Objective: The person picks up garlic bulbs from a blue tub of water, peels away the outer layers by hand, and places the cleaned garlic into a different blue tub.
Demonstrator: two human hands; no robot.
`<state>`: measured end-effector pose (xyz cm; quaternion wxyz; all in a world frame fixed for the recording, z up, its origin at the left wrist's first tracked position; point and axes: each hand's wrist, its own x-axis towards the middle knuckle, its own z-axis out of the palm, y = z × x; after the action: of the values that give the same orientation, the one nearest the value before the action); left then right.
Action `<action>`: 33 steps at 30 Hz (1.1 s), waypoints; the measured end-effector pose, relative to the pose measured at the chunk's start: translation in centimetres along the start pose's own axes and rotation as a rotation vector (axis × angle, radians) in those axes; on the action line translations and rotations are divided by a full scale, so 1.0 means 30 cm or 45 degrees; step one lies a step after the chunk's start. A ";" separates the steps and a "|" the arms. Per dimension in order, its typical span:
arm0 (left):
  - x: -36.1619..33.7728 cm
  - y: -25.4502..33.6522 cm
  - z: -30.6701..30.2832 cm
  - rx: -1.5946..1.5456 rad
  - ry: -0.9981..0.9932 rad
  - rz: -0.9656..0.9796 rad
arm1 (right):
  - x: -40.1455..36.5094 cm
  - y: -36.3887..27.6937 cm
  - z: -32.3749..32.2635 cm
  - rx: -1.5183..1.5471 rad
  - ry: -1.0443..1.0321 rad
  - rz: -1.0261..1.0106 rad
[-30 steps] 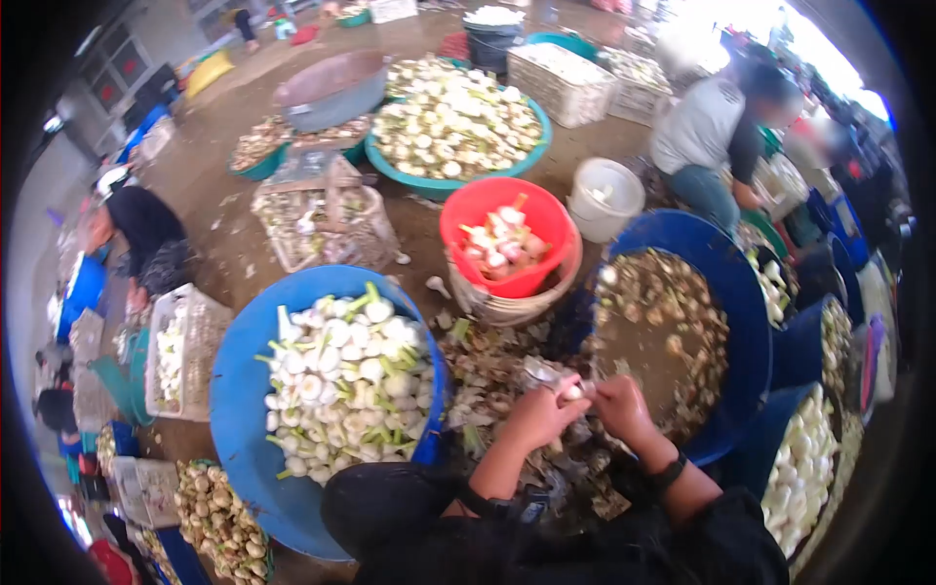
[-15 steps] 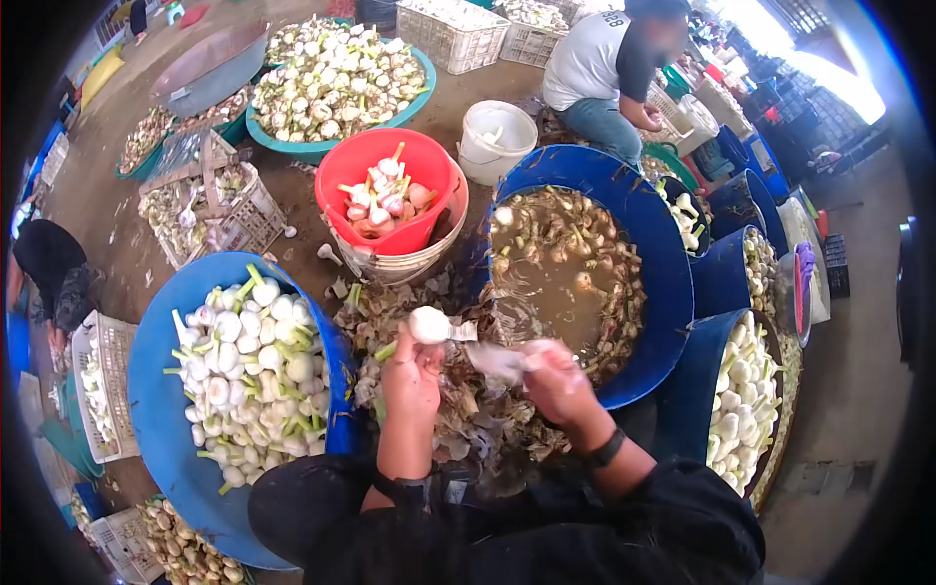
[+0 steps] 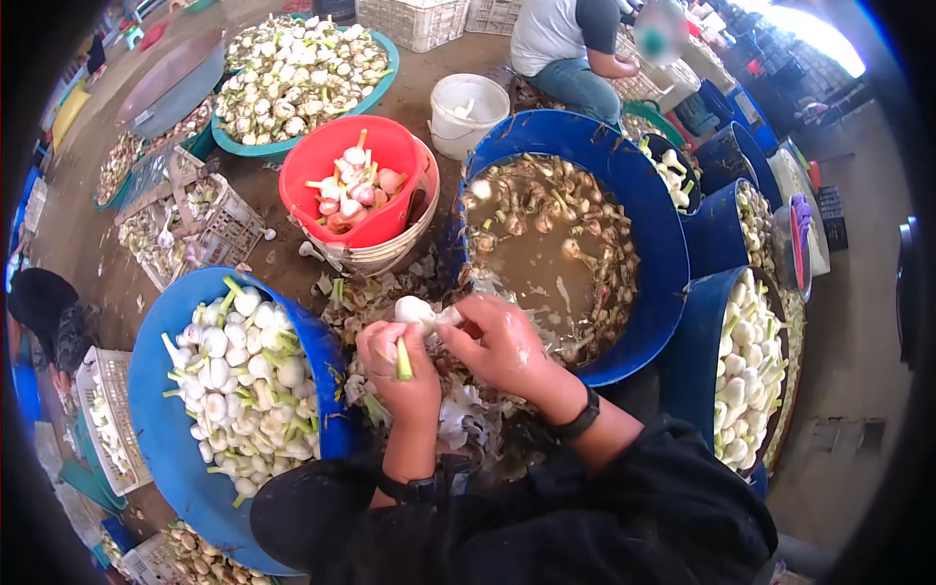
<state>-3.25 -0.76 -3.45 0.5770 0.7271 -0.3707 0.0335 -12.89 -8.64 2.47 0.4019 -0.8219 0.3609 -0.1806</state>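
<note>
My left hand [image 3: 402,375] is closed around a white garlic bulb [image 3: 414,311], its cut green stem [image 3: 404,361] poking out below the fingers. At the bulb's right side, my right hand [image 3: 502,341] pinches a pale flap of garlic skin [image 3: 448,317]. Under both hands lies a heap of loose garlic peelings [image 3: 468,414]. To the left, a blue tub [image 3: 156,390] is full of clean white garlic bulbs [image 3: 239,380]. On the right, another blue tub [image 3: 658,244] holds murky water with unpeeled garlic [image 3: 561,195] floating in it.
A red bucket [image 3: 297,171] with pinkish garlic sits in a white bucket [image 3: 419,219] ahead. Behind it are a white pail [image 3: 450,136] and a wide green basin [image 3: 244,144]. A plastic crate [image 3: 229,229] stands left. A seated person [image 3: 565,58] works beyond the water tub.
My right hand has come back from the right to the bulb and now grips skin there; the loose piece it held is gone. My left hand has turned the bulb, and the view has shifted.
</note>
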 end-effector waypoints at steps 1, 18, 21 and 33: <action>-0.001 0.009 -0.001 0.003 -0.028 0.045 | 0.015 -0.011 0.004 -0.007 0.059 -0.031; 0.002 -0.133 -0.017 -1.297 0.290 -1.722 | 0.040 0.205 -0.057 1.476 0.467 0.286; 0.006 -0.146 -0.010 -1.374 0.241 -1.824 | 0.022 0.269 -0.017 0.894 -0.136 -0.010; 0.077 -0.123 0.014 -1.678 -0.084 -1.022 | 0.191 1.030 -0.229 -0.779 0.093 0.677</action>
<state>0.38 -2.06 -5.50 0.8473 0.3128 -0.0389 -0.4275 -26.91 -29.38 -17.74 0.1585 -0.7746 0.6120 0.0162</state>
